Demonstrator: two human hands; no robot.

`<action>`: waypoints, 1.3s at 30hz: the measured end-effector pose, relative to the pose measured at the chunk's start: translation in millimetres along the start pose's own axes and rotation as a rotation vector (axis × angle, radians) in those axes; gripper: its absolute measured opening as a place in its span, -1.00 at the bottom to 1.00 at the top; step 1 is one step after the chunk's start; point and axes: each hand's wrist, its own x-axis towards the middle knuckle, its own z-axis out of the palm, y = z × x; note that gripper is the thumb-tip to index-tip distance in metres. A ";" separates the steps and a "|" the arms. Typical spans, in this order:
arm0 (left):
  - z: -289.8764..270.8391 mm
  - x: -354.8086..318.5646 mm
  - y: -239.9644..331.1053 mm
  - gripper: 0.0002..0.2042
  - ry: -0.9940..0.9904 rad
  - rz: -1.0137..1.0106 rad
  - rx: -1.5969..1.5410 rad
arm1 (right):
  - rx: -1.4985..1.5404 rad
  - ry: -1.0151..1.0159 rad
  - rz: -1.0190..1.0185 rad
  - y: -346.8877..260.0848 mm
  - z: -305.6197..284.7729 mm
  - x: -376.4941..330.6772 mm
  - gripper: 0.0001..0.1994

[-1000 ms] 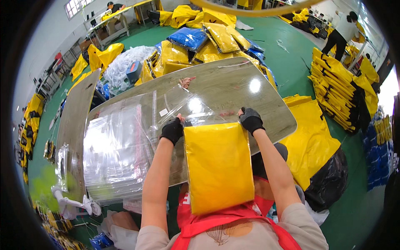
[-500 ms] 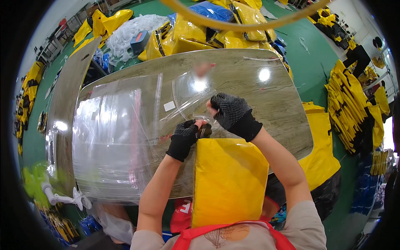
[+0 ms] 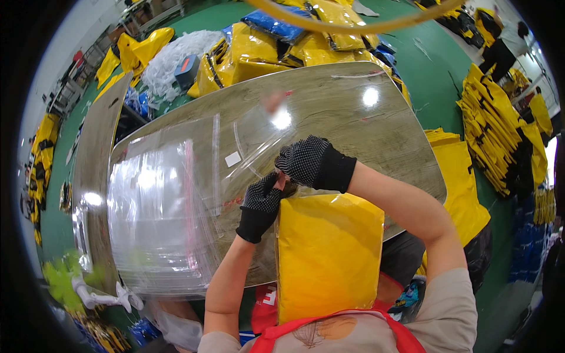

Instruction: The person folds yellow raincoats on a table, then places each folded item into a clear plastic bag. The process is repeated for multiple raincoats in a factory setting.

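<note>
A flat yellow folded item in a clear plastic bag leans against the near edge of the table, in front of my body. My left hand, in a black dotted glove with bare fingertips, pinches at the bag's upper left corner. Right beside it my right hand, gloved the same way, has its fingers closed at the same spot, touching the left fingertips. The bit of clear film between the fingers is mostly hidden. To the left lies a stack of clear plastic bags.
The wood-patterned table carries a small white square and loose clear film. Yellow wrapped packages are heaped beyond it. Yellow fabric pieces hang at the right. A small white fan with blurred green blades stands at the lower left.
My right hand has moved left and turned, closing onto the left fingertips. The whole view has shifted slightly; the yellow package stays in place.
</note>
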 end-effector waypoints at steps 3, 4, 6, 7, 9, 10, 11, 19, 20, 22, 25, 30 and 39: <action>3.7 -4.3 -0.9 -0.70 0.018 0.117 -0.035 | -0.034 0.024 0.380 42.8 -8.6 1.1 -0.80; 8.7 -3.5 4.0 -0.71 0.025 0.048 -0.111 | 0.027 0.455 0.331 117.4 6.4 -19.7 -0.74; 7.3 -8.1 6.7 -0.71 0.088 -0.113 -0.258 | 0.168 0.628 0.532 211.3 -31.0 -66.3 -0.81; 3.9 -8.8 -6.9 -0.71 0.112 -0.061 -0.263 | 0.260 0.628 0.640 231.2 -60.4 -89.7 -0.82; 5.1 -5.3 1.8 -0.72 0.130 -0.065 -0.198 | 0.395 0.534 0.695 172.5 -85.0 -77.7 -0.79; 10.6 -5.4 9.1 -0.73 0.128 -0.069 -0.180 | 0.357 0.533 0.546 125.9 -75.3 -77.1 -0.79; 20.8 -5.8 25.7 -0.71 0.157 -0.093 -0.301 | 0.331 0.528 0.387 80.3 -63.0 -72.8 -0.80; 34.2 -8.8 40.5 -0.79 0.133 0.082 -0.064 | -0.001 0.294 0.149 -21.5 -24.1 -45.4 -0.90; 35.2 -8.9 39.3 -0.79 0.141 0.116 0.003 | 0.011 0.275 0.150 -19.3 -23.2 -45.6 -0.90; 39.2 -7.6 38.2 -0.77 0.132 0.184 0.145 | 0.035 0.249 0.177 -15.2 -23.9 -47.9 -0.90; 25.5 -12.2 44.1 -0.74 0.247 0.147 0.071 | 0.308 0.183 0.419 42.7 -20.7 -39.5 -0.84; 13.9 -19.8 38.1 -0.70 0.372 0.097 -0.158 | 0.302 0.686 1.125 224.1 -72.0 -214.6 -0.74; 1.1 -24.1 40.8 -0.64 0.316 0.193 -0.020 | 1.117 0.000 1.072 35.1 -18.2 -199.7 -0.62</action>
